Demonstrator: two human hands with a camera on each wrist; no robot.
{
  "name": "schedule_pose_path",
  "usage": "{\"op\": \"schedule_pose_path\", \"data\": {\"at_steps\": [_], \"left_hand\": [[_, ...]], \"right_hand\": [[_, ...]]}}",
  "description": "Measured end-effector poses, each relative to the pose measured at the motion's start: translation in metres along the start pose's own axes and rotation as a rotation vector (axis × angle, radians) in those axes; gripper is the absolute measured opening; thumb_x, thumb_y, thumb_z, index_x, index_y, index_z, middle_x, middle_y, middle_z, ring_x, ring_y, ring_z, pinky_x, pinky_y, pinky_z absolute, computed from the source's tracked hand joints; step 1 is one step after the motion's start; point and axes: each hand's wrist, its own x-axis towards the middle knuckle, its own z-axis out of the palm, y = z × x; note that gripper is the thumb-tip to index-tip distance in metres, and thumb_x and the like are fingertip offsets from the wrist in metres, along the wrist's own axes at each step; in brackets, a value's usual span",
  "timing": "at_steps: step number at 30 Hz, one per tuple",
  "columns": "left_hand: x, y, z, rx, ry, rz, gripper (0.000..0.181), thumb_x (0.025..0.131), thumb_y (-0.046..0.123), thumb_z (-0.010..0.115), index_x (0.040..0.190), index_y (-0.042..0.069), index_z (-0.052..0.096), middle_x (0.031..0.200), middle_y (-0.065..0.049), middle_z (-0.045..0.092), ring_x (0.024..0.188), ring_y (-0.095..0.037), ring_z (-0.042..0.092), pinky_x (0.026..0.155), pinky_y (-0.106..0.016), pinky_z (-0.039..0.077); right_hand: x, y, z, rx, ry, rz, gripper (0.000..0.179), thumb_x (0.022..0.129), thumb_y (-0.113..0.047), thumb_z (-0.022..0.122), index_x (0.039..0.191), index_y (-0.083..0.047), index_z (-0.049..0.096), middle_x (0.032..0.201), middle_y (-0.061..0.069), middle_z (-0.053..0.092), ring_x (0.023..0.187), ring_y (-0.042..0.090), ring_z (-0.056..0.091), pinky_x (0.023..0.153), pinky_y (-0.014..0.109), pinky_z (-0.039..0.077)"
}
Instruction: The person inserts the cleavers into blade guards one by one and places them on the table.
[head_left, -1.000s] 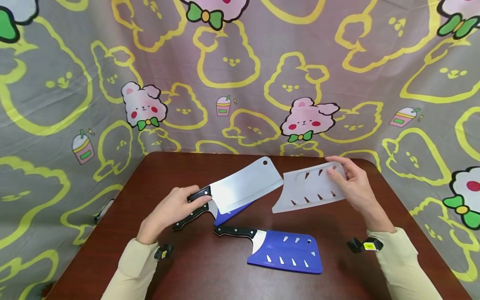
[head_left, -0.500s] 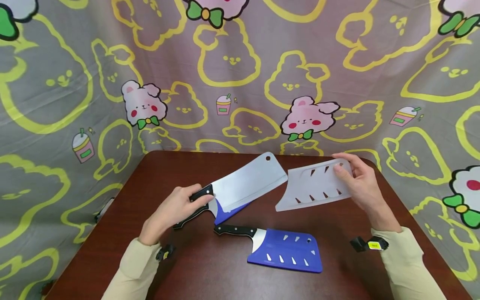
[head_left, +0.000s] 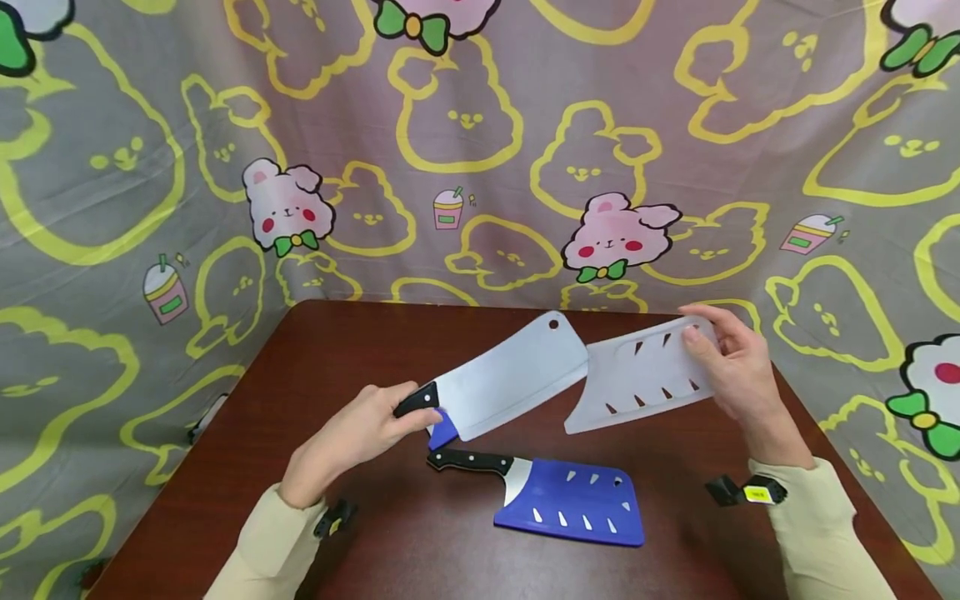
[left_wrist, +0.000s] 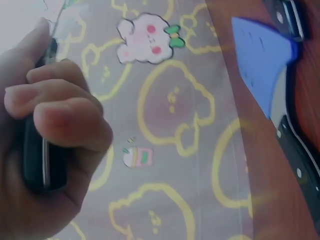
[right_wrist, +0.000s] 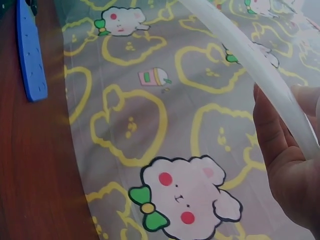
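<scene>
My left hand [head_left: 360, 429] grips the black handle [left_wrist: 42, 162] of a bare-bladed cleaver [head_left: 510, 379], raised and slanting up to the right. Between the thumb and fingers of my right hand [head_left: 738, 375] is the closed end of a translucent white blade cover [head_left: 637, 383] with slots. The blade's front end meets the cover's open end in the head view; whether it is inside cannot be told. Behind the held cleaver, a blue blade cover [head_left: 444, 430] shows only a corner. In the left wrist view, a cleaver in a blue cover [left_wrist: 262, 55] lies on the table.
Nearer on the brown table [head_left: 405, 550] lies a cleaver with a blue slotted cover [head_left: 573, 504], its black handle [head_left: 472, 462] pointing left. A patterned curtain [head_left: 480, 167] rises behind the table and along both sides.
Both hands have shifted right with the cleaver and the white cover. My left hand and the blade now hide more of the blue-covered cleaver behind them. The nearer blue-covered cleaver stays put.
</scene>
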Motion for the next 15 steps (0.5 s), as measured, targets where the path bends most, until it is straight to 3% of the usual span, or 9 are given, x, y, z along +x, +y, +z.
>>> {"op": "schedule_pose_path", "data": {"at_steps": [3, 6, 11, 15], "left_hand": [[-0.002, 0.007, 0.004, 0.001, -0.056, 0.012, 0.039, 0.089, 0.054, 0.063, 0.107, 0.019, 0.062, 0.078, 0.009, 0.062, 0.063, -0.004, 0.054, 0.052, -0.022, 0.043], [-0.002, 0.009, 0.010, 0.003, -0.105, 0.063, 0.047, 0.091, 0.052, 0.063, 0.123, 0.017, 0.060, 0.091, 0.008, 0.069, 0.068, -0.003, 0.058, 0.058, -0.021, 0.048], [0.001, 0.007, 0.020, 0.054, -0.149, 0.153, 0.043, 0.093, 0.052, 0.059, 0.116, 0.017, 0.064, 0.081, 0.010, 0.068, 0.060, 0.002, 0.053, 0.055, -0.018, 0.045], [0.003, 0.007, 0.024, 0.073, -0.161, 0.152, 0.039, 0.093, 0.053, 0.059, 0.105, 0.018, 0.067, 0.069, 0.013, 0.061, 0.056, 0.003, 0.047, 0.051, -0.017, 0.040]], "right_hand": [[0.001, -0.002, -0.005, 0.001, -0.005, -0.012, 0.036, 0.093, 0.008, 0.056, 0.129, 0.005, 0.056, 0.097, -0.005, 0.066, 0.079, 0.003, 0.071, 0.063, 0.020, 0.056], [0.002, -0.003, -0.008, 0.007, -0.015, -0.021, 0.034, 0.093, 0.009, 0.056, 0.127, 0.007, 0.056, 0.094, -0.004, 0.066, 0.076, 0.004, 0.070, 0.061, 0.020, 0.056], [0.000, 0.000, -0.009, -0.051, -0.021, 0.013, 0.033, 0.093, 0.006, 0.057, 0.126, 0.003, 0.059, 0.092, -0.007, 0.068, 0.075, 0.004, 0.070, 0.059, 0.021, 0.056], [-0.003, 0.002, -0.009, -0.084, -0.026, 0.053, 0.032, 0.094, 0.004, 0.058, 0.126, 0.001, 0.060, 0.092, -0.009, 0.069, 0.075, 0.005, 0.071, 0.059, 0.023, 0.057]]}}
